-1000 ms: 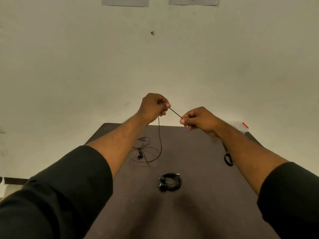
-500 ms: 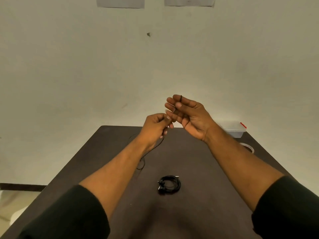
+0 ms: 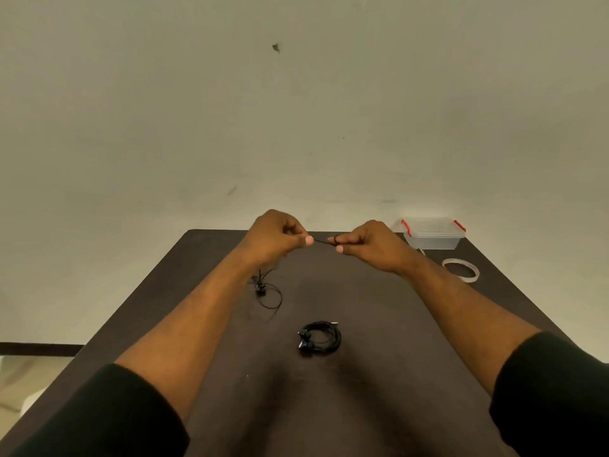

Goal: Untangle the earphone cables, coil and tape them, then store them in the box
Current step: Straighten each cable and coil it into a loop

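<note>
A thin black earphone cable (image 3: 321,242) is stretched between my two hands above the far half of the dark table (image 3: 379,407). My left hand (image 3: 275,237) pinches one part and my right hand (image 3: 369,244) grips the other, with a small loop at its fingers. The rest of this cable hangs from my left hand to a loose tangle with an earbud (image 3: 263,290) on the table. A second black earphone (image 3: 319,336) lies coiled near the table's middle. The clear box with red latches (image 3: 432,233) stands at the far right corner, lid on.
A roll of clear tape (image 3: 460,269) lies flat to the right of my right forearm, in front of the box. A pale wall rises behind the table's far edge. Floor shows past the left edge.
Half a second ago my right hand was open and raised with the cable over its fingers. It has now lowered and curled round the cable, and the hands have drawn apart, pulling the cable taut.
</note>
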